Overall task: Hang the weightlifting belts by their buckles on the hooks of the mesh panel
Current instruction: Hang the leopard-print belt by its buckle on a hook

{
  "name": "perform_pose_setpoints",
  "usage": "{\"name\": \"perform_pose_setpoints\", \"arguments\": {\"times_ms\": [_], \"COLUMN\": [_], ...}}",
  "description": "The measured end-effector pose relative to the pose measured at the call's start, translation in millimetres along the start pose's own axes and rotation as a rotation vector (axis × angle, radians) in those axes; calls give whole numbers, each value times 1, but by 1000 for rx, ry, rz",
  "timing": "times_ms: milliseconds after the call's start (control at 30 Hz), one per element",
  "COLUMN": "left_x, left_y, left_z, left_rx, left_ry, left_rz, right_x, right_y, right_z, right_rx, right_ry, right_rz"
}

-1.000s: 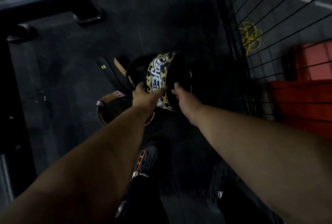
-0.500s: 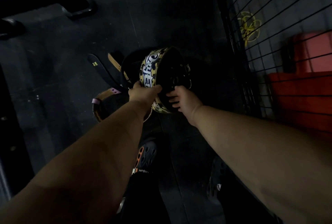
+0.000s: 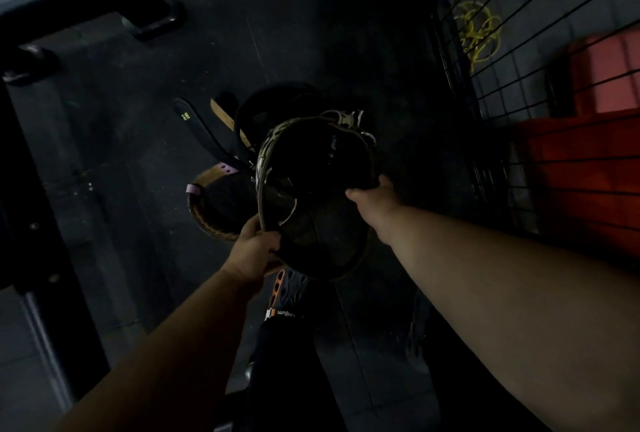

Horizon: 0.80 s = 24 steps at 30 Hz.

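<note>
- Hands held a looped patterned belt point(image 3: 311, 189) above a dark floor point(image 3: 311, 16): left hand point(image 3: 254, 248) clenched on its near edge, right hand point(image 3: 372, 198) closed over its right rim.
- Metal buckle point(image 3: 346, 119) sat at the belt's far end.
- More belts point(image 3: 214, 141) lay left of it.
- Mesh panel point(image 3: 519, 85) stood to its right.

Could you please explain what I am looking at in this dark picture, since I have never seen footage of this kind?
It comes from a camera worn on a person's head, looking down at their own bare arms. The left hand and right hand together hold a coiled, patterned weightlifting belt, with its metal buckle at the far end. More belts lie on the dark floor beyond: a tan one and a black one. The wire mesh panel stands to the right. No hooks are visible here.
</note>
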State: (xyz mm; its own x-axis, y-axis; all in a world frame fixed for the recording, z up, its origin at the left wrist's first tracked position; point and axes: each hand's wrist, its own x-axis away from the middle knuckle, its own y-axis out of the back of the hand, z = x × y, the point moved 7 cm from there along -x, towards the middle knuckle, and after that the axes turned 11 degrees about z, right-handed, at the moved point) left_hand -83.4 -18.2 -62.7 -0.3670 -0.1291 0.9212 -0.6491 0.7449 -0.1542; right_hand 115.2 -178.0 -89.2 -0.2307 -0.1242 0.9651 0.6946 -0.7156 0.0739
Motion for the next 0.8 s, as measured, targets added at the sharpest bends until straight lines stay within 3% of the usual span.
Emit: {"name": "perform_pose_setpoints", "arguments": {"times_ms": [133,300,467,800], "left_x": [20,56,97,144], "left_y": [0,-13,-34,-97], "left_z": [19,18,5,-42], "left_rx": [14,19,26,19], "left_ry": [-34,-89,-89,-102], "left_rz": [54,123,161,125], "right_x": [3,25,84,173], "right_y": [11,22,43,88], "right_z": [1,12,49,101], "right_rx": [75,-64,-208,135], "right_ry": [31,9,235,406], "right_rz": [42,83,4,-157]}}
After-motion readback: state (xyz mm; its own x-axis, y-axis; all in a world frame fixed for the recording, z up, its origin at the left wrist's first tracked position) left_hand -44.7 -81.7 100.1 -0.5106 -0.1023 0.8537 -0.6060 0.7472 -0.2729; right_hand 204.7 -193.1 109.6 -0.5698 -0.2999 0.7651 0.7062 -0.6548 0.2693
